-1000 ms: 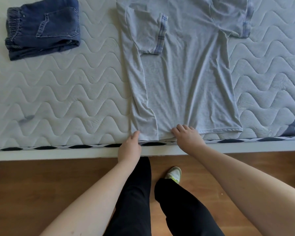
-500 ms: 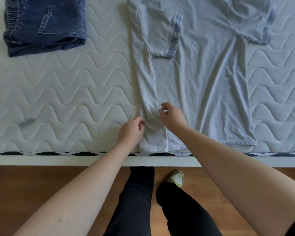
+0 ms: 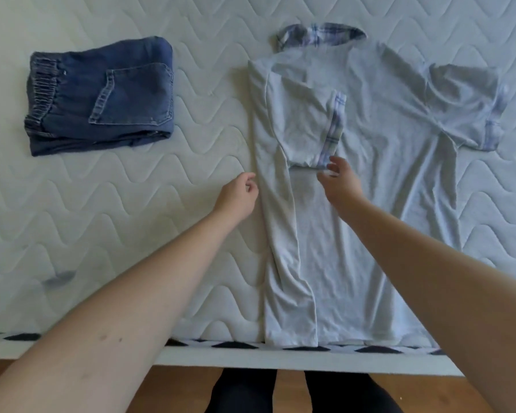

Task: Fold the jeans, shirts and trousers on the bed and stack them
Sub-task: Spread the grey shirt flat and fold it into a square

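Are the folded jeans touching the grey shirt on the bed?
Apart. The head view shows a strip of bare quilted mattress between the folded jeans and the left folded edge of the grey shirt.

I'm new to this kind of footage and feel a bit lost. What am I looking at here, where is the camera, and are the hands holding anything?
There is no machine: a person is folding laundry, filmed by a wide-angle camera worn on their head, looking down at their own arms. The surface is a quilted white mattress. On it lies a light grey shirt with a plaid collar, back up; its left side and sleeve are already folded inward, the right sleeve is still spread out. To the left lie folded blue jeans. The left hand sits at the shirt's folded edge with loosely curled fingers, holding nothing. The right hand hovers by the folded sleeve's cuff, fingers relaxed, also gripping nothing. Below are the person's dark trousers and a wooden floor.
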`<state>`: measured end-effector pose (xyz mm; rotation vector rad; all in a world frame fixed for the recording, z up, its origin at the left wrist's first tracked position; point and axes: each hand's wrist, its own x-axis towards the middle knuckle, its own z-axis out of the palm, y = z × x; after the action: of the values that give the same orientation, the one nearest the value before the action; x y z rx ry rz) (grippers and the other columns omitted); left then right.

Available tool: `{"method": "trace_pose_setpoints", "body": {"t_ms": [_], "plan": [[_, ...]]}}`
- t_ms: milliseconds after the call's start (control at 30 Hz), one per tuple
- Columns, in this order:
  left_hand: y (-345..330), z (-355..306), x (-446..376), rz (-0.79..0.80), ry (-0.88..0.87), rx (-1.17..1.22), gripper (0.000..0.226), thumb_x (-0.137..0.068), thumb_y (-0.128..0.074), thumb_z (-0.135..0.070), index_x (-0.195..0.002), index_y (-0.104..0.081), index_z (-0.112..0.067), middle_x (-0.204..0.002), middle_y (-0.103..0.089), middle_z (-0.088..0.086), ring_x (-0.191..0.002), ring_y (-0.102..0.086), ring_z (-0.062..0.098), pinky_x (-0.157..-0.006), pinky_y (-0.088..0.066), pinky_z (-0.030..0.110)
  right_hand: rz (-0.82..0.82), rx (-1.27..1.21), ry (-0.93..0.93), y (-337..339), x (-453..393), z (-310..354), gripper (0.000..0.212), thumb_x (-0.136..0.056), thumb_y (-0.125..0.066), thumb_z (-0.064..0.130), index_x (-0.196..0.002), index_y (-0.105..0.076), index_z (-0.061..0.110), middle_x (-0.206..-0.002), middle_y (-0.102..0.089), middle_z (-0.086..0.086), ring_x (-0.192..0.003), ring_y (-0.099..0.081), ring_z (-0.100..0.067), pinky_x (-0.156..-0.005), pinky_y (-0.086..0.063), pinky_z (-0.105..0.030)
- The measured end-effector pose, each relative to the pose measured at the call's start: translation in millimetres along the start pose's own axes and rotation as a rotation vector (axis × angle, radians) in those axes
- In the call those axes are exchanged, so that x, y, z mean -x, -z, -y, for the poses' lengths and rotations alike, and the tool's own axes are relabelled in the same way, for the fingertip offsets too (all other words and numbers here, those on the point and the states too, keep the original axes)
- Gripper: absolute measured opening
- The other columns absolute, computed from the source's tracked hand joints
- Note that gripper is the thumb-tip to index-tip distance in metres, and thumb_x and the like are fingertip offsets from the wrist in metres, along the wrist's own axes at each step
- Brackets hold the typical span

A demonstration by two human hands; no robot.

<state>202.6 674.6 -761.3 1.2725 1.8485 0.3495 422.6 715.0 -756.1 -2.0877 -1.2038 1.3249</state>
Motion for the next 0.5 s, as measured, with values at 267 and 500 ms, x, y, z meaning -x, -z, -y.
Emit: {"method": "trace_pose_setpoints", "body": {"t_ms": [267,500], "plan": [[6.5,-40.0,-128.0,-0.027,0.147,0.142,0.039,-0.098,-0.044,-0.01,-0.136,-0.05,-0.006,-0.131,-0.06,0.016,-0.12,-0.056,0.03,-0.104,-0.042,0.036,-0.027,-0.057,-0.04,6.0,-87.6,46.1,0.042,-0.084,-0.063,0.022,-0.121,-0.042,0.021,-0.101,-0.056,0.0,-0.095,-0.061,-0.026,-0.077,-0.054,-0.038],[30.7,-70.5,-196.5,-0.169,0.101,0.074,0.059,-0.097,-0.039,-0.016,-0.152,-0.024,-0.034,-0.103,-0.059,0.0,-0.089,-0.058,0.023,-0.078,-0.043,0.027,0.025,-0.251,-0.122,21.2,-127.4,62.2,0.071,-0.084,-0.075,0.025,-0.144,-0.038,0.019,-0.111,-0.057,0.006,-0.098,-0.06,-0.016,-0.078,-0.053,-0.03]]}}
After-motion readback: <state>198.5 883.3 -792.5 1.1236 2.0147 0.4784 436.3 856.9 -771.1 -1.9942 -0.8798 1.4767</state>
